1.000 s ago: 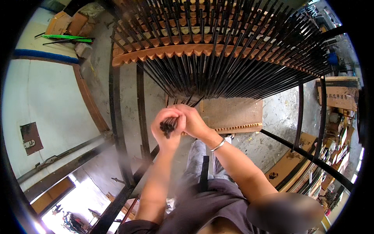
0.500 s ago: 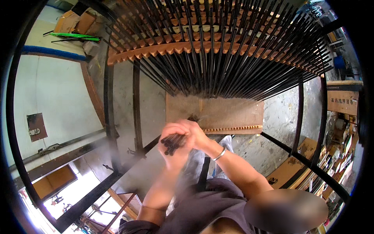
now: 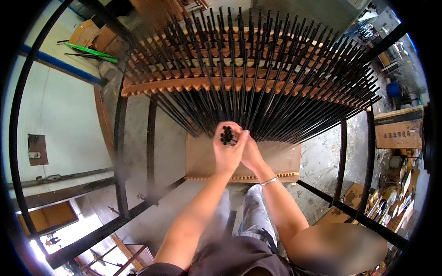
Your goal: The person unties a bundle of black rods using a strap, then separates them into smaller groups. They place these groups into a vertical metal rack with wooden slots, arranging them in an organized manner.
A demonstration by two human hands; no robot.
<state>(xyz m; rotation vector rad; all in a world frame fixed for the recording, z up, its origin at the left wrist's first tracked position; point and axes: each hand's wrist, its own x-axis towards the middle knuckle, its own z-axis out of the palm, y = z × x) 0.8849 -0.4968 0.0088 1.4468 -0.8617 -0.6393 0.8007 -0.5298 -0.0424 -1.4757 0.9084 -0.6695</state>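
A bundle of thin black rods (image 3: 227, 136) points its ends up at me from between my hands. My left hand (image 3: 224, 155) wraps round it, with the fingers curled over the far side. Pressed against it from the right, my right hand (image 3: 251, 151) closes on the same bundle; its fingertips are partly hidden. Both hands are just in front of a rack of many long black rods (image 3: 271, 103), which stand in rows between notched wooden strips (image 3: 184, 85). The lower part of the held bundle is hidden by my hands.
A dark metal frame (image 3: 343, 161) surrounds the rack, with bars to both sides of me. Under the rods lies a brown board (image 3: 202, 158) with a notched strip (image 3: 239, 176) along its near edge. A cardboard box (image 3: 399, 131) stands at the right, beside stacked material.
Both hands have moved forward and slightly right with the bundle, closer to the standing rods. The bundle has turned more upright, and the whole view has shifted.
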